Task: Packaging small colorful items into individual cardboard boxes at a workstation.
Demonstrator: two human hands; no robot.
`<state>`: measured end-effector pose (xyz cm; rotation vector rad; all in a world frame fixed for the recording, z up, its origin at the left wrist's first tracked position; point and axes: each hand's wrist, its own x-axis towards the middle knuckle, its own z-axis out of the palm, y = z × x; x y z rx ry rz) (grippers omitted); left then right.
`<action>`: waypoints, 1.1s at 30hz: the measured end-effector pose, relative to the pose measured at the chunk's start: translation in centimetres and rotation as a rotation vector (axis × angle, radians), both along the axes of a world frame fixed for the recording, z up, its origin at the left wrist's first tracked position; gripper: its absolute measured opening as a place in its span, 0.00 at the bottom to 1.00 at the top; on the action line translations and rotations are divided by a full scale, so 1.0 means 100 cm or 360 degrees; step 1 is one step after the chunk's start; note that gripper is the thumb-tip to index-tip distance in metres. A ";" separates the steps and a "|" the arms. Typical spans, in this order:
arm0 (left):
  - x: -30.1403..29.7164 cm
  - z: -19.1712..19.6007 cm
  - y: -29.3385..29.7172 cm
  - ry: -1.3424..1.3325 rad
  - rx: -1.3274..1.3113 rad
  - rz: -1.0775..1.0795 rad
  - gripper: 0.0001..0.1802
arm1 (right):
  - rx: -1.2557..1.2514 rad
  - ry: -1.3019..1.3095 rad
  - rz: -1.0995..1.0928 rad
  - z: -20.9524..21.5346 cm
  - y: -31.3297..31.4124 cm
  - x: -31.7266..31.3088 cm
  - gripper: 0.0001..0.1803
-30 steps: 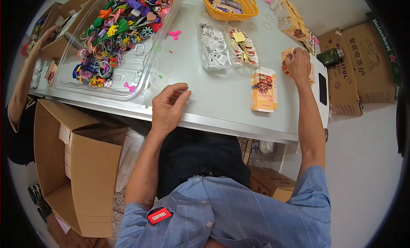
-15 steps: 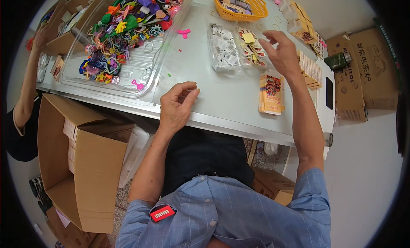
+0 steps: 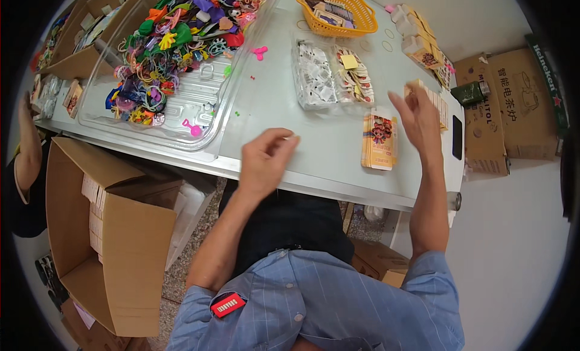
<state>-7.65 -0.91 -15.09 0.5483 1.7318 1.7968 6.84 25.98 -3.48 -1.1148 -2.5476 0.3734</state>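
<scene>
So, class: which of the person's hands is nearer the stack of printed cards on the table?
Right. The right hand hovers just right of the stack of printed cards; the left hand is farther off to its left.

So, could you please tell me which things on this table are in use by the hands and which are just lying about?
In use: right hand, left hand, stack of printed cards, clear tray of small packets.

Lying about: bin of colourful toys, orange basket, cardboard boxes, black phone.

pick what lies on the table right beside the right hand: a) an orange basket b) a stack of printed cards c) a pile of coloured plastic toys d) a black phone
b, the stack of printed cards lies flat on the table just left of the right hand, closer than anything else listed.
</scene>
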 end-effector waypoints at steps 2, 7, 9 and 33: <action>0.022 0.016 0.024 0.0207 -0.0022 -0.0140 0.11 | -0.0109 0.0018 -0.0104 -0.013 -0.005 0.039 0.28; 0.051 0.014 0.101 0.0202 -0.0065 -0.0394 0.17 | -0.0582 0.0138 -0.0412 -0.057 -0.020 0.060 0.33; 0.060 -0.001 0.122 0.0196 -0.0071 -0.0432 0.18 | -0.0398 0.0052 -0.0371 -0.060 -0.029 0.053 0.36; 0.057 0.044 0.049 -0.0704 0.0706 -0.1101 0.36 | -0.1502 0.1582 0.0093 -0.075 -0.126 0.052 0.12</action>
